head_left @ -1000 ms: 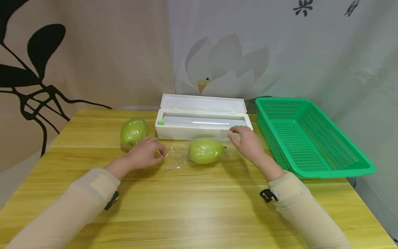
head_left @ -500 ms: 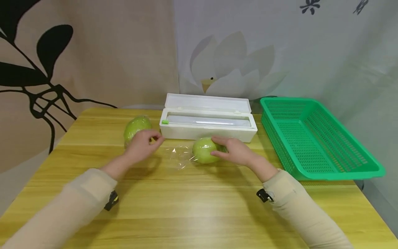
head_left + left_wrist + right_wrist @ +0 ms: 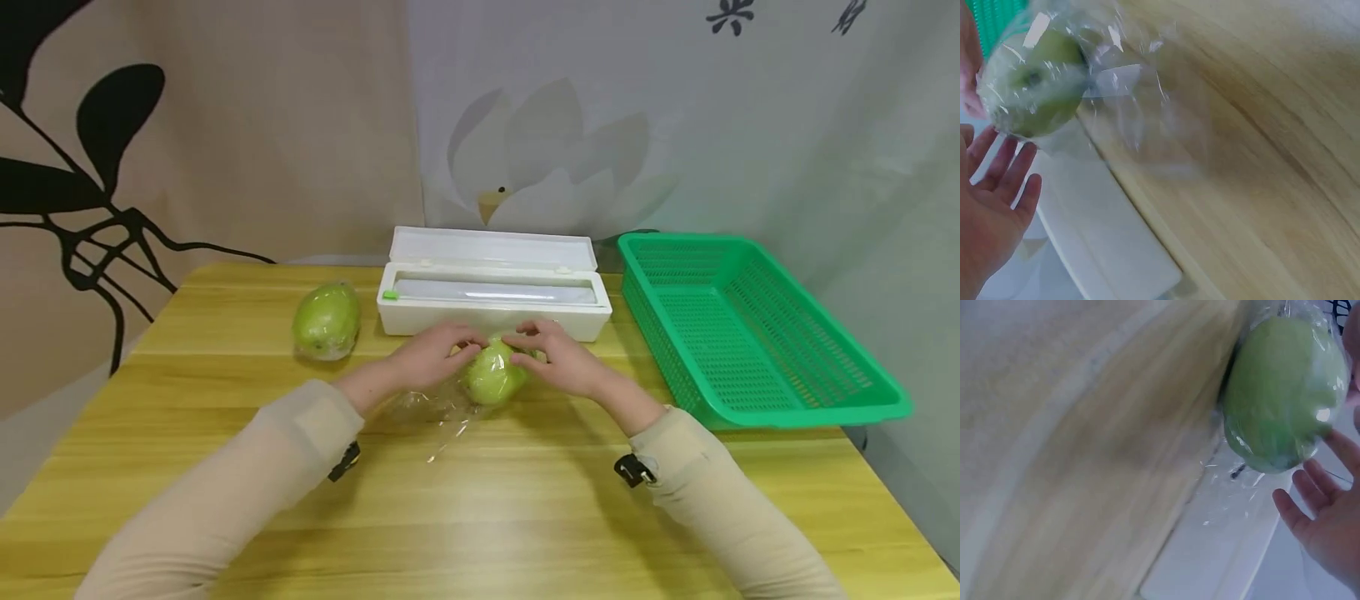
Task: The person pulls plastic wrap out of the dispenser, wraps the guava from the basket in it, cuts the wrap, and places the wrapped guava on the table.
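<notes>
A green pear (image 3: 492, 377) in clear cling film (image 3: 1141, 119) is between my hands, tilted in the head view, in front of a white box. A loose flap of film trails from it towards the lower left. My right hand (image 3: 558, 358) holds the pear from the right, thumb at its near side and fingers over its far side. My left hand (image 3: 432, 358) reaches its upper left; in the left wrist view its fingers (image 3: 1013, 169) extend loosely, fingertips at the wrapped fruit. The left thumb is hidden in that view. Another film-wrapped pear (image 3: 327, 321) rests farther left.
The white film dispenser box (image 3: 491, 319) stands at the back with its lid raised and a roll of film inside. To the right sits a green plastic basket (image 3: 697, 408). Behind the wooden table (image 3: 480, 517) hangs a printed curtain (image 3: 300, 142).
My right hand moved left onto the pear. My left hand left the space near the other pear and came right to the same fruit, which has turned, its film flap now hanging nearer me.
</notes>
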A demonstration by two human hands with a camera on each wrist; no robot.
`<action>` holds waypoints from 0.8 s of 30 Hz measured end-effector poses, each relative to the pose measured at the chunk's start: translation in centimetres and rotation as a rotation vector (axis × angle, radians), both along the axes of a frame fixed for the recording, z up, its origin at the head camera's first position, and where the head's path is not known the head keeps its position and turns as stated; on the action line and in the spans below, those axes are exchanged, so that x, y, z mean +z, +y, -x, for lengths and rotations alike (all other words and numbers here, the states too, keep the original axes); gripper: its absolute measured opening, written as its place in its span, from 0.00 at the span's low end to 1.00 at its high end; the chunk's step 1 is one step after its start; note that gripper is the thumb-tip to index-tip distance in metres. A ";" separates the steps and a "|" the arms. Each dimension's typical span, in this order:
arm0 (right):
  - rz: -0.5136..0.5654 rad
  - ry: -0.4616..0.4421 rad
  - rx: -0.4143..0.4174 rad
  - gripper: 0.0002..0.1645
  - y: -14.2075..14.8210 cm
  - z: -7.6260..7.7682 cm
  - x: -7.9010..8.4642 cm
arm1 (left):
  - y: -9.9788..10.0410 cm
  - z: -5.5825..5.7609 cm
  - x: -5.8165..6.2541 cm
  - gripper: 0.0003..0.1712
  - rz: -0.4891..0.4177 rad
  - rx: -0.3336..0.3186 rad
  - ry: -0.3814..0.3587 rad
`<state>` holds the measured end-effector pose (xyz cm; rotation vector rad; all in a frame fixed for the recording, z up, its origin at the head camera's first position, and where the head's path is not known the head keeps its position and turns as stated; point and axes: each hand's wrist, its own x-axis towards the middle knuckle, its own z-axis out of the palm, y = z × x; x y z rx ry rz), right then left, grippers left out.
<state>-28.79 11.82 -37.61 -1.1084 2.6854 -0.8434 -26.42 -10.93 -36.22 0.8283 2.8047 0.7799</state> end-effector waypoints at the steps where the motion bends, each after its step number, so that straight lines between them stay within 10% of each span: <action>1: 0.012 -0.001 -0.002 0.24 0.0 0.0 -0.1 | 0.1 0.0 0.1 0.18 -0.018 0.014 -0.018; 14: 0.170 -0.159 0.129 0.22 -0.3 0.1 -0.8 | 0.8 -1.0 -0.7 0.13 -0.063 0.027 0.037; 19: 0.310 -0.264 -0.112 0.25 0.5 0.1 -1.4 | 1.1 -1.3 -1.6 0.17 -0.086 0.024 0.063; 24: 0.202 -0.399 -0.381 0.32 0.1 0.1 -1.8 | 1.3 -1.5 -1.7 0.25 -0.216 0.143 -0.027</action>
